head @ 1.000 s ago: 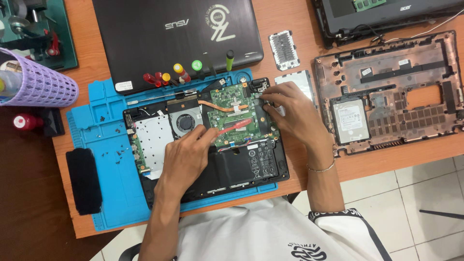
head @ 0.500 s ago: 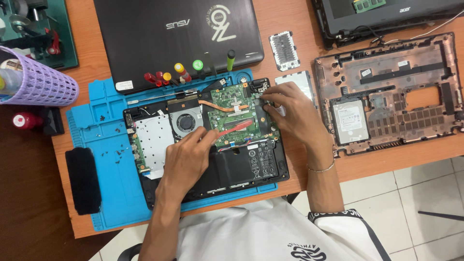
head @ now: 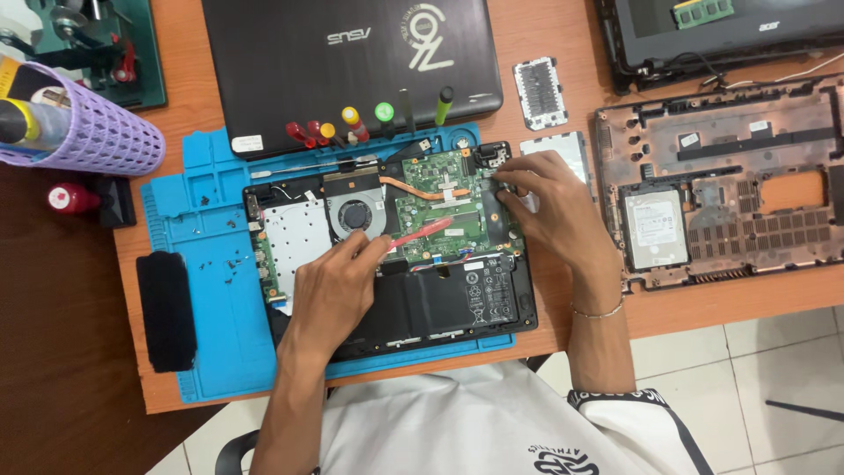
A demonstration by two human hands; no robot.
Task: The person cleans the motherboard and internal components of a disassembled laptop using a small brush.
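Note:
An opened laptop base (head: 290, 255) lies on a blue repair mat (head: 202, 290), showing a green circuit board (head: 440, 207), a round fan (head: 354, 215) and a black battery (head: 448, 303). My left hand (head: 330, 290) pinches a thin red pry tool (head: 422, 233) whose tip rests over the board. My right hand (head: 545, 207) presses its fingertips on the board's right edge near the hinge corner (head: 488, 157).
A closed dark laptop (head: 352, 62) lies beyond the mat, with several coloured screwdrivers (head: 352, 123) along its front edge. A stripped laptop shell (head: 721, 185) with a hard drive (head: 655, 229) sits right. A purple mesh holder (head: 79, 123) and black pad (head: 167, 308) are left.
Both hands stay almost where they were; the red pry tool in my left hand now shows more clearly over the board. The view has shifted only slightly.

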